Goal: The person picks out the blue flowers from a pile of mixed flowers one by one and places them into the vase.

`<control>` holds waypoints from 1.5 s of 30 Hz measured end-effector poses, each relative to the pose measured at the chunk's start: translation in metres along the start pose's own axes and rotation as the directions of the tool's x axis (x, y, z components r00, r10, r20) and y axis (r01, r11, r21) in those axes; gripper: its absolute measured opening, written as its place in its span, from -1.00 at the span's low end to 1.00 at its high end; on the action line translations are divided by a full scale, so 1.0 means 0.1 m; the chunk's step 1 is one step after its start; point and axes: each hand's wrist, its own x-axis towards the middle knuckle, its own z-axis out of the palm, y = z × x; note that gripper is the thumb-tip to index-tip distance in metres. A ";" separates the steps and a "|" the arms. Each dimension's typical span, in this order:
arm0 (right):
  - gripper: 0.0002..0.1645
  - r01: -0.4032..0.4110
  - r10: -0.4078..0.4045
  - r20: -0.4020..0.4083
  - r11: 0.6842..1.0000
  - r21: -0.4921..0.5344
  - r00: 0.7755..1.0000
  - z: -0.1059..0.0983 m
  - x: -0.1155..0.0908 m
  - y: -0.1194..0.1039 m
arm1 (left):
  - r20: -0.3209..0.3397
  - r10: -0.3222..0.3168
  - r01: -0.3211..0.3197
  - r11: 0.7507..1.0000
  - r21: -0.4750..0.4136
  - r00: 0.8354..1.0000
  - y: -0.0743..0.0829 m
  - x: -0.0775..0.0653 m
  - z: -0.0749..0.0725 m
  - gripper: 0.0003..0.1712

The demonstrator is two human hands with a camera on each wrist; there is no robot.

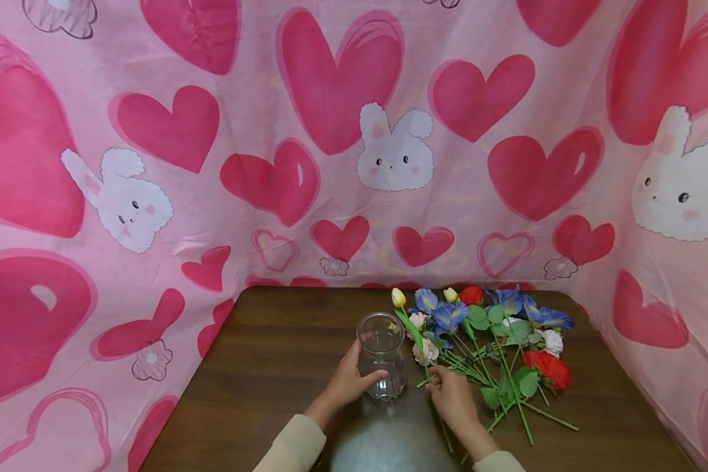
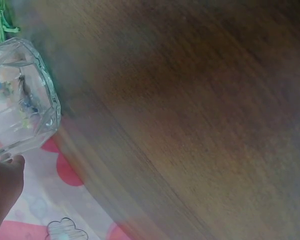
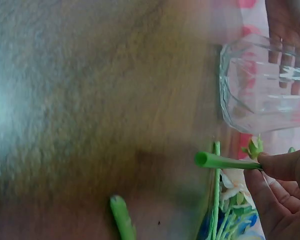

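Note:
A clear glass vase [image 1: 383, 367] with a flared rim stands on the brown table, left of the flowers. My left hand [image 1: 349, 377] grips its left side, thumb across the front. Only a part of that hand [image 2: 4, 187] shows in the left wrist view, below the vase [image 2: 27, 105]. Right of the vase, my right hand [image 1: 453, 396] pinches a yellow tulip [image 1: 398, 297] by its green stem. The stem's hollow cut end [image 3: 204, 160] sticks out past the thumb and finger in the right wrist view.
Artificial flowers lie in a loose pile on the table's right side: blue irises [image 1: 450, 316], red blooms [image 1: 547, 368], a pale pink flower [image 1: 552, 342] and another yellow tulip [image 1: 450, 295]. Several stems [image 1: 528, 419] point toward the front. A pink heart-print cloth [image 1: 330, 190] surrounds the table [image 1: 271, 367].

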 end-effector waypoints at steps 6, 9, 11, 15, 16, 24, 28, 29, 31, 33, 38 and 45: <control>-0.75 0.019 -0.019 0.001 1.000 0.004 1.000 0.09 -0.03 0.00 | -0.003 -0.001 0.001 1.000 -0.006 1.000 0.00 0.00 0.01 -0.07; -0.76 0.020 -0.020 0.007 1.000 -0.008 1.000 0.14 -0.05 0.01 | -0.004 -0.001 0.001 1.000 -0.007 1.000 0.00 -0.01 0.02 -0.07; -0.77 0.011 -0.011 0.016 1.000 -0.014 1.000 0.17 -0.07 0.02 | -0.003 -0.001 0.001 1.000 -0.009 1.000 0.00 -0.01 0.02 -0.07; -0.79 0.013 -0.012 0.032 0.999 -0.029 0.999 0.20 -0.09 0.04 | 0.000 -0.001 0.001 1.000 -0.008 1.000 0.00 -0.01 0.02 -0.06; -0.79 0.011 -0.010 0.038 0.999 -0.034 0.999 0.21 -0.10 0.05 | 0.001 -0.001 0.001 1.000 -0.009 1.000 0.00 -0.01 0.02 -0.06; -0.78 0.001 0.001 0.051 0.999 -0.043 0.999 0.24 -0.11 0.03 | -0.005 0.001 0.000 1.000 0.005 1.000 -0.03 -0.01 0.03 -0.06; -0.78 -0.003 0.006 0.055 0.998 -0.057 0.998 0.25 -0.10 0.03 | -0.005 0.000 0.000 1.000 0.008 1.000 -0.04 -0.01 0.03 -0.06; -0.78 -0.002 0.005 0.056 0.998 -0.061 0.998 0.25 -0.10 0.03 | -0.006 0.000 0.000 1.000 0.011 1.000 -0.04 0.00 0.02 -0.06; -0.79 0.005 -0.001 0.054 0.998 -0.070 0.999 0.26 -0.09 0.03 | -0.010 0.001 -0.001 1.000 0.011 1.000 -0.05 0.00 0.02 -0.06; -0.79 0.006 -0.002 0.048 0.997 -0.074 0.999 0.27 -0.08 0.03 | -0.017 0.007 -0.007 1.000 0.012 1.000 -0.05 0.01 0.01 -0.06; -0.78 0.020 -0.017 0.040 0.997 -0.080 0.999 0.29 -0.07 0.03 | -0.019 0.003 -0.003 1.000 0.000 1.000 -0.04 0.02 0.00 -0.06; -0.77 0.031 -0.028 0.040 0.997 -0.070 0.999 0.28 -0.07 0.03 | -0.012 -0.006 0.006 1.000 0.006 1.000 -0.03 0.01 0.01 -0.05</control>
